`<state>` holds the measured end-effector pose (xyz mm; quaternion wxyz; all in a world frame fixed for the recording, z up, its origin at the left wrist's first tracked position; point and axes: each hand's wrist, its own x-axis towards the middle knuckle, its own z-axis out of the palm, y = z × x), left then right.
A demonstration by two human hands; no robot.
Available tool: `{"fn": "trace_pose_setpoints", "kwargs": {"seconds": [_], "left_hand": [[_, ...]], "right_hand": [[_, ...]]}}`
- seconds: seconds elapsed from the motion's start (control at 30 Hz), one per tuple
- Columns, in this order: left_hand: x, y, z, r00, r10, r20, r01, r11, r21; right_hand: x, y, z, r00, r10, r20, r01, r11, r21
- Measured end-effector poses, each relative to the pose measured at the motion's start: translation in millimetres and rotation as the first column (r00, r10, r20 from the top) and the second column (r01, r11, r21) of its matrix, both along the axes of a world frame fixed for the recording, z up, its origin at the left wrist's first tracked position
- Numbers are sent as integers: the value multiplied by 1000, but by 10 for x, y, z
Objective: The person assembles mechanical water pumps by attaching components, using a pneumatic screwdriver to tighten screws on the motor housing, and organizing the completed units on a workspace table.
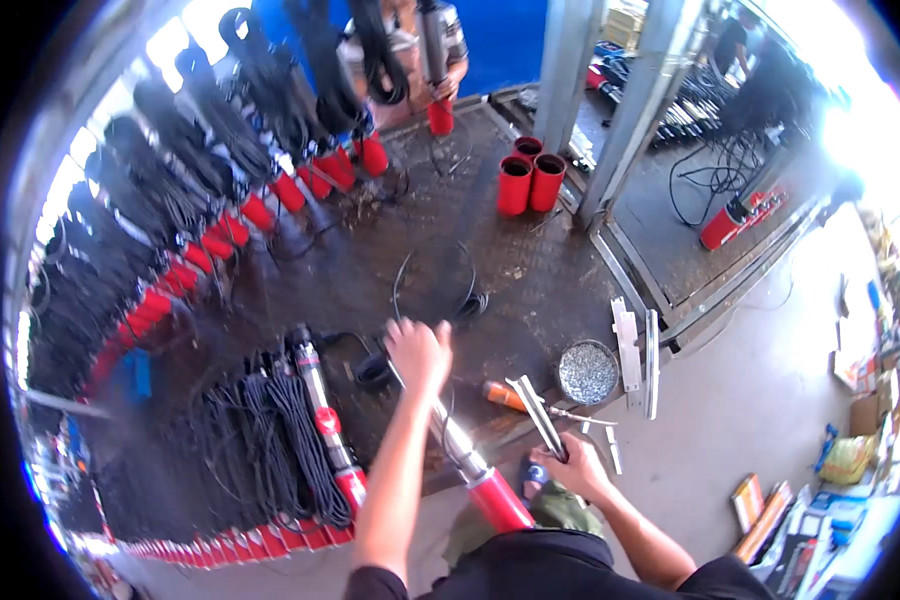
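Observation:
A silver cylindrical pump (457,443) with a red end (500,502) lies tilted across the table's near edge, its red end toward my body. My left hand (419,355) is closed at its far end, where a black cable (373,369) lies close by; the fingertips are partly hidden. In my right hand (575,466) is a narrow metal channel strip (537,415), held by its near end and slanting up over the table edge. Beside the strip lies a tool with an orange handle (505,396).
Bundled pumps with black cables (290,430) lie at left; more stand along the far left edge. Red cylinders (528,180) stand farther back. A bowl of small metal parts (587,372) sits beside metal strips (625,345). Across the table, another person's hand (450,85) holds a pump.

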<state>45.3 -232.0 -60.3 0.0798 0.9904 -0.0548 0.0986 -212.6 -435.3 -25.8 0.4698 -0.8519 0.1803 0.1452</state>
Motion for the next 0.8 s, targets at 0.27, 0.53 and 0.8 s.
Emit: {"fn": "trace_pose_setpoints", "kwargs": {"seconds": [0.27,0.53,0.8], "left_hand": [[850,460,-510,948,78,-309,-46,993,110],[1279,1046,-449,888,-212,-408,-250,524,-814],[1118,1485,-92,913,-398,87,186,220,-958]], "right_hand": [[307,730,-103,1000,-4,-15,5,996,87],[525,1437,-659,905,282,319,-244,957,-154],[955,1538,-752,963,56,265,-30,994,-102]]}}
